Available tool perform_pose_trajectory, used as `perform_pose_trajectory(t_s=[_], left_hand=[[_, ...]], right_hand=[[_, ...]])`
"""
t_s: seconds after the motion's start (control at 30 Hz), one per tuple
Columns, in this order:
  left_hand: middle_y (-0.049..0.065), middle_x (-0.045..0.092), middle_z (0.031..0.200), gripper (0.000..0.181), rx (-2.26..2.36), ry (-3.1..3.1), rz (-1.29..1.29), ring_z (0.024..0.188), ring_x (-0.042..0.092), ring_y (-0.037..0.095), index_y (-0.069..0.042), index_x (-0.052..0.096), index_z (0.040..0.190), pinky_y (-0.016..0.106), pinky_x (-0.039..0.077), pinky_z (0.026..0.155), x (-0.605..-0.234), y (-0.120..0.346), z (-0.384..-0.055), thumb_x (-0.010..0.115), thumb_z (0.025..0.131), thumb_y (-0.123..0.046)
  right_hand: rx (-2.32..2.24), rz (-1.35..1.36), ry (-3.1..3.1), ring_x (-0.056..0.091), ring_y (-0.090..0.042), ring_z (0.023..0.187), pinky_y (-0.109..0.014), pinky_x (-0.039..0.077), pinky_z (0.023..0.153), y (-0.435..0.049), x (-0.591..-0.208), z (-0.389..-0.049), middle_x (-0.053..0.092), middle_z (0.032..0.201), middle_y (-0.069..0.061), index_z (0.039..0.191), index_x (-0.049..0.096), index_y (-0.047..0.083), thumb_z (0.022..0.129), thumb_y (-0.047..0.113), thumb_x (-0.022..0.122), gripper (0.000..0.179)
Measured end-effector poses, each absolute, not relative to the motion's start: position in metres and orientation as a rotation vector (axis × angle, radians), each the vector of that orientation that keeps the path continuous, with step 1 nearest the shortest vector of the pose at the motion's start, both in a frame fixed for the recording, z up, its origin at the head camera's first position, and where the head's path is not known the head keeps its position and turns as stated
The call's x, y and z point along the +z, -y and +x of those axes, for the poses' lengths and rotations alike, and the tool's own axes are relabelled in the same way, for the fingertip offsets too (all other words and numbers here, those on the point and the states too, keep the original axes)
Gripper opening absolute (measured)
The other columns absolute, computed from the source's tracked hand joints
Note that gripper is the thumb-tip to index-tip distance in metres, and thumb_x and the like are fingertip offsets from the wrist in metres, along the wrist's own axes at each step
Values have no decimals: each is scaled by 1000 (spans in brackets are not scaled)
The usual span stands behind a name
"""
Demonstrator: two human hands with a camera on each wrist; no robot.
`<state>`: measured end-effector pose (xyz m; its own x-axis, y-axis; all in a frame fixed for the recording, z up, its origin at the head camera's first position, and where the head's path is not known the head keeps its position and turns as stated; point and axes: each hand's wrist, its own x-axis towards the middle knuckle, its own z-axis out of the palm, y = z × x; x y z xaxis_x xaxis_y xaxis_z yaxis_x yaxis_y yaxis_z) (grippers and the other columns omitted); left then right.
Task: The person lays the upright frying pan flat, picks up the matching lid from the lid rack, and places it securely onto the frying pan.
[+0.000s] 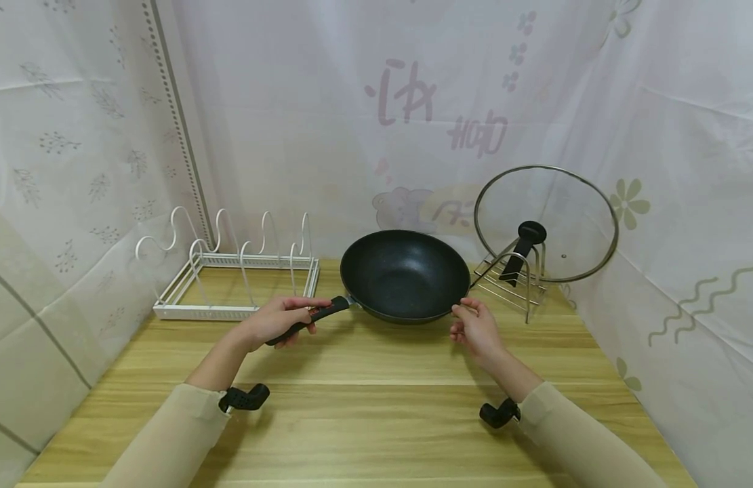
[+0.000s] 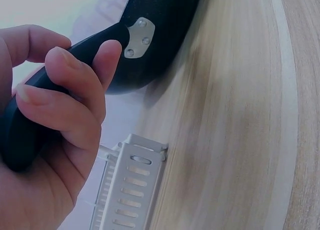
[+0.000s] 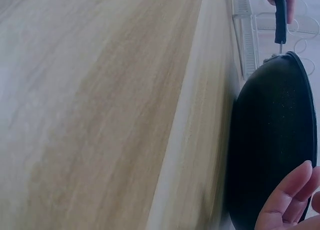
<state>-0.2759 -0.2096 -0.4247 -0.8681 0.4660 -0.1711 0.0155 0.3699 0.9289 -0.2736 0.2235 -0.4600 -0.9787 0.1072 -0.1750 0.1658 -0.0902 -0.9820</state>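
Observation:
A black wok (image 1: 403,274) stands upright near the back of the table, its inside facing up. My left hand (image 1: 281,322) grips its long black handle (image 1: 336,306); in the left wrist view the fingers curl round this handle (image 2: 87,50), close to the riveted silver bracket (image 2: 142,38). At the wok's right rim, my right hand (image 1: 476,332) pinches the edge between thumb and fingers. The right wrist view has the wok's dark outer side (image 3: 270,125) beside that hand (image 3: 290,200), which is partly cut off. Whether the wok's base touches the table cannot be told.
A white pot rack (image 1: 208,313) with several looped dividers stands at the back left. On the right, a glass lid (image 1: 565,203) with a black knob leans in a small wire stand (image 1: 527,298), close to the wok. Printed curtains hang behind the wooden table (image 1: 376,407).

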Motion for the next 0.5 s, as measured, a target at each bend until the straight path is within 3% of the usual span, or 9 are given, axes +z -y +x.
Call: perform_pose_trajectory(t_s=[0.27,0.5], left_hand=[[18,75,102,49,1506,-2227,432,51,52,13,-17,61,159,26,41,46,-425,209,-276,52,110,-17],[21,74,104,49,1511,-2222,432,51,53,13,-17,61,159,26,41,45,-427,211,-277,52,111,-17]], right_hand=[[-2344,310,-2171,63,-7,67,-21,59,63,-246,-449,-277,63,97,5,111,55,12,114,23,53,12],[-2430,124,-2279,73,-7,77,-23,64,72,-277,-419,-288,70,92,11,116,60,10,114,27,57,17]])
